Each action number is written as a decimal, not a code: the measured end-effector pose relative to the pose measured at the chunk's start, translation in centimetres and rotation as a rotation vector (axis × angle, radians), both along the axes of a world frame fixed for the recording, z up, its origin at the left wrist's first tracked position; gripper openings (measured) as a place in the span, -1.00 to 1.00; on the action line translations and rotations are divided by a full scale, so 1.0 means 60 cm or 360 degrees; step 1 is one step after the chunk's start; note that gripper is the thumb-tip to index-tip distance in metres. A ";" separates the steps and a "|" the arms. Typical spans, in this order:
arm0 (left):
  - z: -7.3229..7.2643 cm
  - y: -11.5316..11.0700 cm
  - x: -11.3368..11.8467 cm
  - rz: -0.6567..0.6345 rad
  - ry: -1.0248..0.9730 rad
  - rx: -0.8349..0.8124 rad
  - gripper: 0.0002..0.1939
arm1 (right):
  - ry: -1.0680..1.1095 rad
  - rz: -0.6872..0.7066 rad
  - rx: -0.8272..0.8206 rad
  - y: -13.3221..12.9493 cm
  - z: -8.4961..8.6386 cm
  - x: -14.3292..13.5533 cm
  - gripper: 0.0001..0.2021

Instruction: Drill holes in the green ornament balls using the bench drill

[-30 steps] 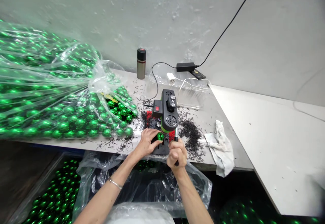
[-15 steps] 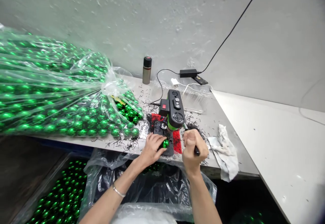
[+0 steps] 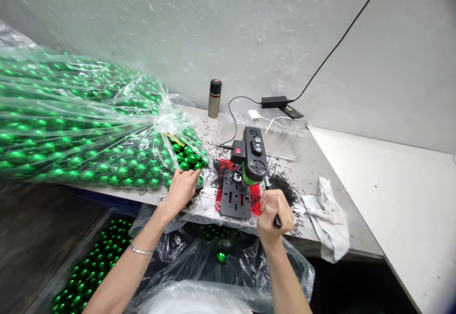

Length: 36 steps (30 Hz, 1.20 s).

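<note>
My left hand [image 3: 182, 189] is at the mouth of a clear plastic bag [image 3: 166, 119], its fingers stretched out over the shiny green balls [image 3: 188, 156] that spill there. The fingertips touch or nearly touch the balls, and nothing shows held. My right hand [image 3: 275, 215] is wrapped around the black lever handle [image 3: 277, 222] of a small black and green bench press [image 3: 254, 155]. Under its head, the slotted black base plate [image 3: 235, 202] carries no ball. One green ball [image 3: 221, 257] shows below the table edge, over the plastic-lined bin [image 3: 192, 252].
Black shavings [image 3: 283, 188] litter the table around a red mat [image 3: 255, 200]. A crumpled white cloth [image 3: 327, 223] hangs over the front edge. Behind stand a bottle [image 3: 214, 98] and a power adapter [image 3: 275, 101] with cables. More green balls [image 3: 89, 266] fill a container at lower left.
My left hand has left the base plate and moved left to the bag's mouth. The ball it held is off the plate, and a ball shows over the bin. My right hand keeps the lever.
</note>
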<state>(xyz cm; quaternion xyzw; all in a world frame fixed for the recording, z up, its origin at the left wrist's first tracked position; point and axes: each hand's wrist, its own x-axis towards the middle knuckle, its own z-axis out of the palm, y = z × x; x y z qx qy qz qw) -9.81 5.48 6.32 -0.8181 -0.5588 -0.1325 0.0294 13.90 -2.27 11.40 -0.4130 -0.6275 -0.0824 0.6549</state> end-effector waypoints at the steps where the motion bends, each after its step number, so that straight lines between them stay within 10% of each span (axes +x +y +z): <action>1: 0.000 -0.001 0.000 -0.0031 0.0020 -0.0039 -0.69 | -0.0001 -0.0003 0.0002 0.000 0.002 -0.001 -0.67; 10: 0.007 0.011 0.033 -0.0080 -0.0166 -0.0445 -0.71 | -0.0080 0.0019 0.0003 -0.003 -0.001 0.002 -0.68; 21: 0.012 -0.011 0.095 0.0260 -0.3040 -0.1492 -0.59 | -0.0051 0.0026 -0.0003 0.001 0.008 0.002 -0.71; 26: -0.018 -0.033 0.147 0.0425 -0.3189 -0.1598 -0.84 | -0.0060 0.0049 0.0001 0.001 0.019 0.001 -0.71; 36: -0.053 -0.041 0.167 0.0293 -0.2656 -0.1087 -0.42 | -0.0053 0.0029 -0.0021 0.001 0.027 0.003 -0.70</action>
